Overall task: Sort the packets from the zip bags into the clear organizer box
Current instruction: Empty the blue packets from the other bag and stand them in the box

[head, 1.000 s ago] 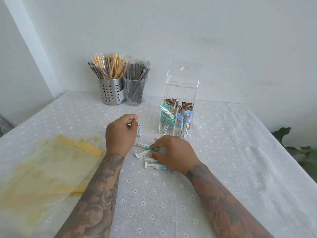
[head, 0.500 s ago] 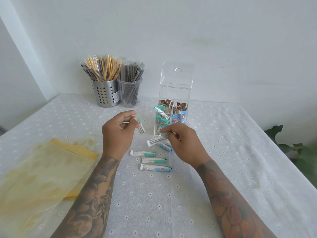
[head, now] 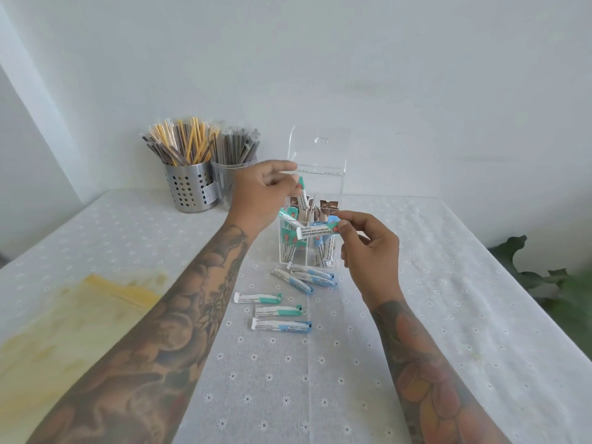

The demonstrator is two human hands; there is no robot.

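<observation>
- A person's left hand (head: 261, 193) pinches a green packet (head: 302, 193) at its top end, the packet hanging almost upright over the open top of the box (head: 312, 219), above the left-hand compartments.
- The right hand (head: 368, 248) pinches a second packet (head: 317, 231) by its right end, holding it level in front of the box's upper front edge; the other fingers of that hand are loosely curled.
- The clear box stands on the table (head: 432, 283) with its lid (head: 317, 149) tipped up at the back. Brown packets (head: 330, 208) stand in the rear compartments, green ones (head: 288, 237) in the front left, blue ones (head: 325, 251) in the front right.
- Loose packets lie on the cloth just in front of the box: a cluster of blue ones (head: 307, 275) close to its base, and nearer the camera two green ones (head: 258, 298) and one blue (head: 282, 325) laid roughly parallel.
- A yellowish zip bag (head: 64, 322) lies flat at the left, partly under the left forearm.
- At the back, a perforated steel cup (head: 189, 187) and a clear cup (head: 226, 177) stand side by side, touching, each holding wrapped straws (head: 182, 142).
- Plant leaves (head: 551, 277) show past the table's right edge.
</observation>
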